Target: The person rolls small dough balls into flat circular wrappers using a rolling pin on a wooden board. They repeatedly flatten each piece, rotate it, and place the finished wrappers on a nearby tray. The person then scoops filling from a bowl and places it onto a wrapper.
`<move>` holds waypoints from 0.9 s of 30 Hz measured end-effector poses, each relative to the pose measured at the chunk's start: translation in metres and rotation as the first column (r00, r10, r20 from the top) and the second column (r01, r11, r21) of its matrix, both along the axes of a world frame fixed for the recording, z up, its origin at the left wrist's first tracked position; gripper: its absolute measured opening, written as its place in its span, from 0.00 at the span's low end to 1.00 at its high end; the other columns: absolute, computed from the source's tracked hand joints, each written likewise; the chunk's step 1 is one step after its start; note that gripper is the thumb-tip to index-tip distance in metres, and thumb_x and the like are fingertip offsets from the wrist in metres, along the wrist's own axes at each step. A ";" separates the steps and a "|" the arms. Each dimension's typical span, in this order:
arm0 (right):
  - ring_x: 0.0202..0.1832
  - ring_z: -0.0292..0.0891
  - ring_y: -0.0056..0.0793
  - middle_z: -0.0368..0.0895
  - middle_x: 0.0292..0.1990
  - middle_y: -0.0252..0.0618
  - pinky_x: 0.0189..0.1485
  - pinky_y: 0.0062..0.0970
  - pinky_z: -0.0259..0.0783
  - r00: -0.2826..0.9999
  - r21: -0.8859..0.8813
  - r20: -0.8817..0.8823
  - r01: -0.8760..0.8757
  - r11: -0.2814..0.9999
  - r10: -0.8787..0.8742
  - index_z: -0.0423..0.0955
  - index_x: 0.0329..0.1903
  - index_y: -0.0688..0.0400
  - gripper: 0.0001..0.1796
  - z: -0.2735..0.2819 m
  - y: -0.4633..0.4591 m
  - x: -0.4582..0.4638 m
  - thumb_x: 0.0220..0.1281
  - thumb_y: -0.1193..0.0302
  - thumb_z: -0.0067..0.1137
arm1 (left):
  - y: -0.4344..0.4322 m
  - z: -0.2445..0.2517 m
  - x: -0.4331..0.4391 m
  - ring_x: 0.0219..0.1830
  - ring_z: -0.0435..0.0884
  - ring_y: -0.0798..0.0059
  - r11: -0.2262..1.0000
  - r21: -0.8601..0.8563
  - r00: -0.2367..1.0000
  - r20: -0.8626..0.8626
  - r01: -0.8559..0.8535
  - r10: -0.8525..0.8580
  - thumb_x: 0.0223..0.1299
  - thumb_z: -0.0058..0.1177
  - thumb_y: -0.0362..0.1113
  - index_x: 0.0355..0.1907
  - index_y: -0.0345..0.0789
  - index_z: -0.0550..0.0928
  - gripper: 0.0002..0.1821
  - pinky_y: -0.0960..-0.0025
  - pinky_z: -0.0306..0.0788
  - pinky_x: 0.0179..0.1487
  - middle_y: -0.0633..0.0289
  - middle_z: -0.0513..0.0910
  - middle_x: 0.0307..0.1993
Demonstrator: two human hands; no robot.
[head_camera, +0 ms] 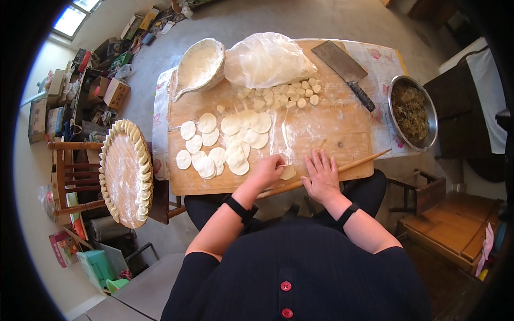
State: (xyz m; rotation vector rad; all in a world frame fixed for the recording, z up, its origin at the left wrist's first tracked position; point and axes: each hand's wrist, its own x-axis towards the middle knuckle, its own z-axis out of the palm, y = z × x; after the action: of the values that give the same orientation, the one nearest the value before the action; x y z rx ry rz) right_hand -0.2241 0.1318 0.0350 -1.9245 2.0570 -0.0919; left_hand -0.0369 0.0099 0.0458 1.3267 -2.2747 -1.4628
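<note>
My left hand (266, 171) pinches the upper left edge of a small dough round (288, 172) near the front edge of a floured wooden board (341, 136). Flat on a tapered wooden rolling pin (357, 160) lies my right hand (322, 176), fingers spread and pointing away from me. The pin slants along the board's front edge, just beside the round. Rolled dough wrappers (237, 158) lie overlapping to the left of my left hand. Farther back is a heap of small dough pieces (291, 94), partly beneath a clear plastic bag (267, 60) whose contents are unclear.
A bowl of flour (200, 66) stands at the board's back left, a cleaver (341, 62) at its back right. Right of the board is a metal basin of chopped filling (410, 112). A round tray (126, 180) edged with dumplings rests by a wooden chair (76, 180) on the left.
</note>
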 end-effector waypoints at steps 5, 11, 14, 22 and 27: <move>0.77 0.39 0.52 0.48 0.76 0.50 0.76 0.55 0.37 0.993 -0.112 0.017 0.120 0.986 -0.119 0.55 0.75 0.52 0.37 0.006 -0.077 -0.006 0.67 0.52 0.47 | -0.010 0.004 0.000 0.33 0.83 0.54 0.981 -0.059 0.976 0.127 0.185 -0.177 0.56 0.58 0.36 0.41 0.34 0.83 0.11 0.60 0.76 0.38 0.52 0.84 0.29; 0.78 0.39 0.51 0.48 0.76 0.50 0.76 0.55 0.38 1.000 -0.117 0.016 0.022 0.993 -0.020 0.55 0.74 0.52 0.37 -0.001 -0.041 0.002 0.67 0.51 0.47 | 0.002 -0.006 -0.010 0.31 0.81 0.55 0.916 -0.374 0.989 0.087 0.146 -0.122 0.57 0.57 0.34 0.37 0.34 0.82 0.08 0.62 0.75 0.37 0.54 0.83 0.29; 0.78 0.39 0.51 0.48 0.76 0.50 0.75 0.55 0.38 1.000 -0.003 -0.011 0.006 1.000 -0.006 0.56 0.74 0.52 0.37 0.008 0.004 0.007 0.67 0.52 0.47 | -0.007 -0.003 0.002 0.30 0.82 0.71 0.979 0.193 0.998 0.041 -0.061 0.054 0.60 0.57 0.32 0.40 0.32 0.81 0.08 0.67 0.75 0.36 0.57 0.83 0.27; 0.78 0.39 0.50 0.48 0.76 0.50 0.76 0.55 0.37 0.998 -0.207 -0.002 0.068 0.976 -0.070 0.56 0.73 0.54 0.36 -0.003 -0.084 0.000 0.67 0.53 0.49 | -0.015 0.007 -0.013 0.35 0.83 0.52 0.955 -0.145 0.945 0.245 0.258 -0.218 0.60 0.56 0.36 0.41 0.35 0.83 0.09 0.60 0.75 0.40 0.52 0.85 0.33; 0.77 0.41 0.50 0.50 0.75 0.49 0.75 0.56 0.38 0.999 -0.139 0.035 0.017 0.990 -0.012 0.58 0.73 0.54 0.36 -0.007 -0.022 0.008 0.66 0.54 0.50 | -0.002 -0.016 -0.003 0.35 0.83 0.54 0.976 -0.212 0.998 -0.006 0.057 -0.060 0.60 0.56 0.36 0.39 0.35 0.82 0.08 0.61 0.75 0.40 0.51 0.84 0.32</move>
State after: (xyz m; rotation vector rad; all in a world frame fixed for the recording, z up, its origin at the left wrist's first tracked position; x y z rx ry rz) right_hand -0.2161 0.1096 0.0280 -1.9736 2.0928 -0.2776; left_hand -0.0403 0.0078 0.0293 1.1956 -2.4012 -1.1990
